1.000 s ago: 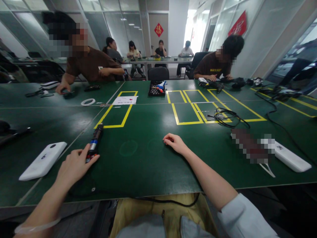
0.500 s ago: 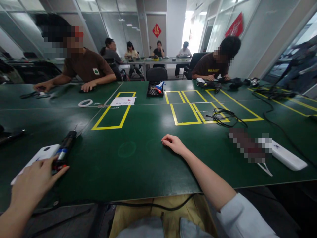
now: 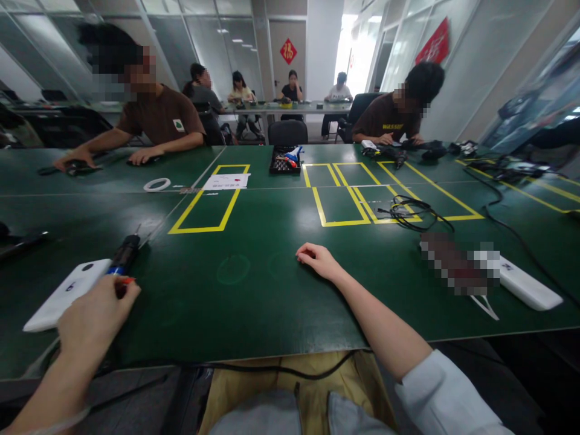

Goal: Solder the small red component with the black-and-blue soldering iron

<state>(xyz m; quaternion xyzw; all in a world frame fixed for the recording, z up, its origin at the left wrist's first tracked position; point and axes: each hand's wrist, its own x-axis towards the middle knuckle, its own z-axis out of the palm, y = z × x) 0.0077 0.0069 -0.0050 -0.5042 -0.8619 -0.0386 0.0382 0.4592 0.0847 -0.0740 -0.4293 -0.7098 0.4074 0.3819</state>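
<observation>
My left hand (image 3: 97,317) is closed around the rear end of a black electric screwdriver (image 3: 123,255) with a blue band, which lies on the green table (image 3: 254,290) pointing away from me. A white flat device (image 3: 66,293) lies just left of that hand. My right hand (image 3: 317,260) rests on the table near the middle, fingers loosely curled, holding nothing. A black cable runs along the table's near edge below my left hand.
Yellow tape rectangles (image 3: 208,205) mark the table ahead. A black parts tray (image 3: 285,163), a tape roll (image 3: 157,184), a paper sheet (image 3: 226,181), coiled black cables (image 3: 410,211) and another white device (image 3: 525,287) lie around. Two people in brown shirts work across the table.
My left hand has pulled the screwdriver left and toward me, beside the white device. My right hand has stayed put.
</observation>
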